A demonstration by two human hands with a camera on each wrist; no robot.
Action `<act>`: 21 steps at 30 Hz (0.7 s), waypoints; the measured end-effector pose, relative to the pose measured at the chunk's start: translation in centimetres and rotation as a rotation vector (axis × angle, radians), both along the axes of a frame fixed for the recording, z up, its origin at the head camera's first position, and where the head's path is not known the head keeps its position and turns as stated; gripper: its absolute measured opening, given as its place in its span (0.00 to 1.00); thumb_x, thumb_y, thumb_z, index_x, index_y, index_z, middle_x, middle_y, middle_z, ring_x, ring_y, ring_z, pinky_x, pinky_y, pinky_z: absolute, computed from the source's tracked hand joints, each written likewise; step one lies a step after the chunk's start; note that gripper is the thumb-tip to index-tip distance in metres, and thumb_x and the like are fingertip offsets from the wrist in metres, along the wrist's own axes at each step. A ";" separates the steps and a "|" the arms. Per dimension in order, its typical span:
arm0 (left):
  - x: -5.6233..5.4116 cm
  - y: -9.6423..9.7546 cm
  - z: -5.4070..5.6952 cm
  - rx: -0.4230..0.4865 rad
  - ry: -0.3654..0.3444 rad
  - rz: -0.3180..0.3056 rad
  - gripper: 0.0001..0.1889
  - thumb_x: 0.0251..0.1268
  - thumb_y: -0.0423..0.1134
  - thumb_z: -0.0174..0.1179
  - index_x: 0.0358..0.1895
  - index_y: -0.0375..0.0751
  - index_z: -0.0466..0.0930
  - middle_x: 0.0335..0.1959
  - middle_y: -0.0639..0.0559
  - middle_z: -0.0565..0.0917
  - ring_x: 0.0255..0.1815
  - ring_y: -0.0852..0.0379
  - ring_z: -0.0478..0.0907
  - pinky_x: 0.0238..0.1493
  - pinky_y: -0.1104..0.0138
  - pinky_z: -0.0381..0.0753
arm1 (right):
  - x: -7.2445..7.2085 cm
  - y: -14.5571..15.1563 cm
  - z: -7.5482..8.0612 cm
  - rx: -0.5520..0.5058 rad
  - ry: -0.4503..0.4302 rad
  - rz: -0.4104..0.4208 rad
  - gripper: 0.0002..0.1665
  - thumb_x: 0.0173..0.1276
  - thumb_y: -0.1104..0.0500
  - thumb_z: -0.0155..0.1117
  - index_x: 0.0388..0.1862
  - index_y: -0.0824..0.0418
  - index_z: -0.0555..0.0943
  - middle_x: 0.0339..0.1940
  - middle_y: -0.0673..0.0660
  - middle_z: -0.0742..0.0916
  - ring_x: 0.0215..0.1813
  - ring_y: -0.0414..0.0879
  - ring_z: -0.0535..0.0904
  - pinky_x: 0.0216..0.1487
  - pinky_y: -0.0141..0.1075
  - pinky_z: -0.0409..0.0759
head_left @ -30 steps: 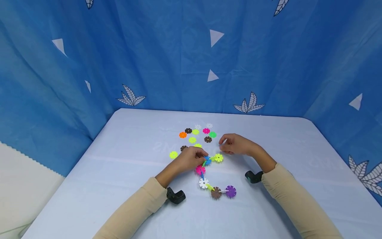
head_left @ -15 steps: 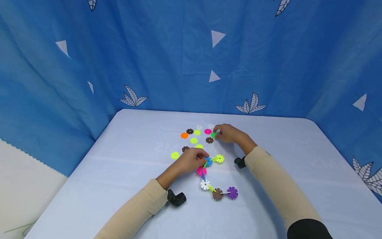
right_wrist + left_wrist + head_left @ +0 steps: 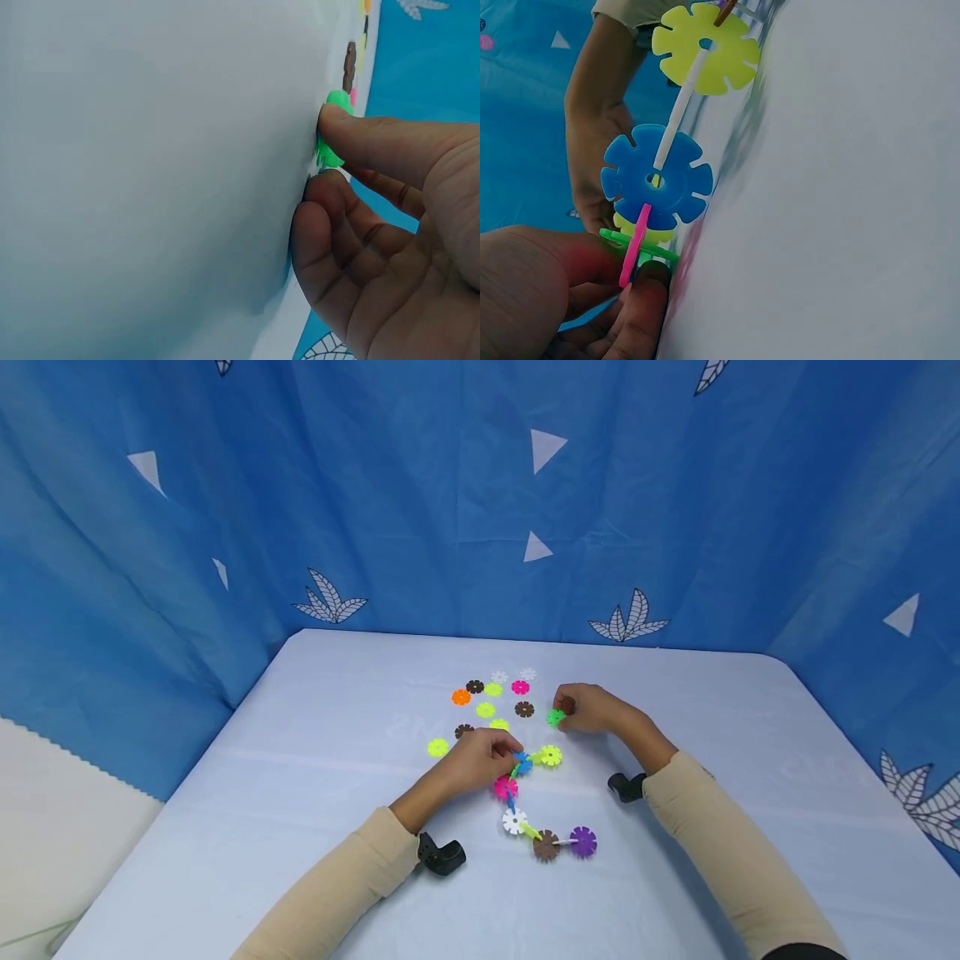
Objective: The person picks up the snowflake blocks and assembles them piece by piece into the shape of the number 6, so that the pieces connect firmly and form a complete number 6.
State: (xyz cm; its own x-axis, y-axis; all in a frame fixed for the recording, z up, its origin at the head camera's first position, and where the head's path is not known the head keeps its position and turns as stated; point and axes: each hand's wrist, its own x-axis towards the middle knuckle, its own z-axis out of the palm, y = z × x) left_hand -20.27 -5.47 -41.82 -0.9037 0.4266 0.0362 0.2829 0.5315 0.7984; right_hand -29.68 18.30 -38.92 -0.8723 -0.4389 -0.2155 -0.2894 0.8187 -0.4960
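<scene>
A chain of notched plastic snowflake discs, slotted together edge to edge, lies on the table in the head view, from a purple disc [image 3: 582, 842] up to a yellow disc [image 3: 551, 755]. My left hand [image 3: 474, 762] pinches the chain near a blue disc [image 3: 523, 764]; in the left wrist view, thumb and fingers are at a green disc [image 3: 615, 238] beside an edge-on pink disc [image 3: 634, 246]. Right of the loose discs, my right hand [image 3: 596, 708] pinches a separate bright green disc [image 3: 555, 718] between thumb and fingers. The right wrist view shows that green disc [image 3: 335, 150] partly covered by the thumb.
Loose snowflake discs lie flat beyond the chain, among them an orange disc [image 3: 461, 697], a pink disc [image 3: 521, 687] and a brown disc [image 3: 524, 709]. They rest on a white-covered table [image 3: 337, 718]. A blue curtain [image 3: 420, 510] hangs behind its far edge.
My right hand reached left and away to the loose discs, took the green disc, and has drawn it back toward the chain. The left hand has stayed at the chain.
</scene>
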 end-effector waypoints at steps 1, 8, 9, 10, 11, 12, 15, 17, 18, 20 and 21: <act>0.0 0.0 0.0 -0.002 -0.002 0.001 0.07 0.69 0.34 0.62 0.45 0.40 0.87 0.31 0.56 0.81 0.33 0.58 0.76 0.38 0.67 0.78 | 0.5 0.3 0.0 -0.011 0.001 -0.003 0.15 0.62 0.63 0.75 0.45 0.59 0.79 0.39 0.56 0.82 0.46 0.53 0.75 0.50 0.46 0.78; -0.1 -0.1 0.0 -0.015 -0.005 0.001 0.07 0.70 0.34 0.61 0.46 0.41 0.87 0.31 0.56 0.81 0.34 0.58 0.76 0.38 0.67 0.77 | 4.2 1.9 -0.4 -0.074 0.054 0.010 0.16 0.60 0.66 0.75 0.41 0.59 0.77 0.35 0.53 0.81 0.40 0.50 0.76 0.44 0.43 0.78; -0.1 -0.1 0.0 -0.014 -0.003 -0.001 0.07 0.70 0.34 0.61 0.46 0.40 0.87 0.31 0.56 0.81 0.33 0.58 0.76 0.38 0.66 0.77 | 4.7 2.1 -0.4 -0.083 0.061 0.012 0.16 0.60 0.66 0.75 0.41 0.59 0.77 0.34 0.53 0.81 0.40 0.50 0.76 0.44 0.43 0.78; -0.1 -0.1 0.0 -0.011 0.000 -0.002 0.07 0.70 0.34 0.61 0.46 0.40 0.87 0.31 0.56 0.81 0.33 0.57 0.76 0.38 0.66 0.77 | 5.2 2.2 -0.5 -0.094 0.071 0.012 0.16 0.61 0.67 0.75 0.41 0.59 0.76 0.33 0.52 0.81 0.39 0.49 0.76 0.43 0.43 0.78; -0.1 -0.1 0.0 -0.008 0.000 -0.003 0.07 0.70 0.33 0.61 0.46 0.40 0.87 0.31 0.56 0.81 0.33 0.57 0.76 0.38 0.66 0.77 | 5.7 2.3 -0.5 -0.104 0.079 0.011 0.16 0.61 0.67 0.75 0.40 0.59 0.76 0.33 0.52 0.81 0.38 0.49 0.76 0.43 0.43 0.78; -0.1 -0.1 0.0 -0.005 0.001 -0.005 0.07 0.70 0.33 0.61 0.46 0.39 0.87 0.31 0.55 0.81 0.33 0.57 0.75 0.37 0.66 0.77 | 6.2 2.4 -0.5 -0.113 0.088 0.012 0.15 0.61 0.67 0.75 0.39 0.59 0.76 0.32 0.52 0.81 0.38 0.48 0.76 0.42 0.43 0.78; -0.1 0.0 -0.1 -0.003 0.005 -0.004 0.07 0.69 0.33 0.62 0.45 0.39 0.87 0.31 0.55 0.81 0.32 0.57 0.75 0.37 0.66 0.77 | 7.5 2.4 -0.5 -0.119 0.112 0.010 0.13 0.63 0.67 0.73 0.37 0.58 0.76 0.31 0.50 0.82 0.36 0.47 0.76 0.39 0.41 0.78; -0.1 0.0 -0.2 -0.004 0.008 -0.004 0.07 0.69 0.33 0.62 0.45 0.40 0.87 0.31 0.55 0.81 0.32 0.58 0.75 0.37 0.67 0.77 | 8.1 2.3 -0.4 -0.116 0.130 0.010 0.12 0.65 0.67 0.72 0.35 0.57 0.76 0.30 0.49 0.82 0.35 0.47 0.76 0.38 0.40 0.77; -0.1 0.0 -0.2 -0.006 0.010 -0.005 0.07 0.69 0.34 0.62 0.45 0.40 0.87 0.31 0.56 0.81 0.33 0.58 0.75 0.37 0.67 0.77 | 8.3 2.3 -0.4 -0.111 0.136 0.008 0.11 0.65 0.67 0.72 0.35 0.57 0.76 0.30 0.49 0.82 0.35 0.46 0.76 0.37 0.40 0.77; -0.1 0.0 -0.2 -0.009 0.015 -0.006 0.07 0.70 0.34 0.62 0.46 0.40 0.87 0.31 0.56 0.81 0.33 0.58 0.76 0.38 0.67 0.78 | 8.7 2.1 -0.2 -0.104 0.139 -0.005 0.11 0.66 0.66 0.71 0.34 0.57 0.76 0.29 0.49 0.82 0.34 0.46 0.76 0.36 0.39 0.77; -0.1 0.0 -0.2 -0.010 0.017 -0.008 0.07 0.70 0.34 0.62 0.46 0.39 0.87 0.31 0.56 0.81 0.33 0.58 0.75 0.38 0.67 0.78 | 8.9 2.1 -0.2 -0.106 0.143 -0.004 0.11 0.66 0.67 0.71 0.34 0.57 0.76 0.29 0.49 0.82 0.34 0.46 0.76 0.36 0.39 0.77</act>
